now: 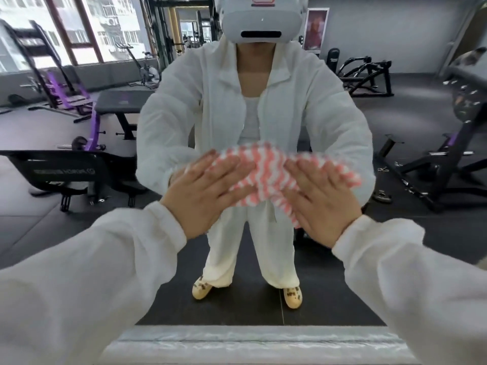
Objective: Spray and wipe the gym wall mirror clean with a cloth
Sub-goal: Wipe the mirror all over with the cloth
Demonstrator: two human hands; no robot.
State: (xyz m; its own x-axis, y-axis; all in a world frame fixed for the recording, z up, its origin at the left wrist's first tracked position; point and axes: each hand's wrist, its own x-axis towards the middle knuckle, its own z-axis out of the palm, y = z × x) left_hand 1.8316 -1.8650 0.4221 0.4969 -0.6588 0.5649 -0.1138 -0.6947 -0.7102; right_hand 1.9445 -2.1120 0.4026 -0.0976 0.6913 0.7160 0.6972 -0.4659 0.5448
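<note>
**Both Hands Flat on the Cloth Against the Mirror**

Stood square to the large gym wall mirror [79,233], arms in loose white sleeves [79,272] stretched forward. Held the pink-and-white zigzag-striped terry cloth [259,177] against the glass at about waist height of the reflection, bunched and slightly blurred. Pressed the left hand [203,198] flat on the cloth's left part, fingers straight, fanned a little apart and angled up to the right. Pressed the right hand [320,204] flat on the cloth's right part, fingers straight and angled up to the left, so that the two hands formed a shallow V with the cloth showing between and above them. Curled around nothing; pinched nothing. Left a fold of the cloth hanging below the right hand's thumb side.

Reflected in the glass: a figure in white jacket and trousers with pale patterned shoes [201,287], a grey headset [261,22], black weight benches [118,101], purple-and-black frames [66,83], a stationary bike near tall windows [87,30], and a black machine [448,154] at right, all on dark rubber flooring. Ran along the mirror's foot: a pale, shiny strip [253,343], blurred.
</note>
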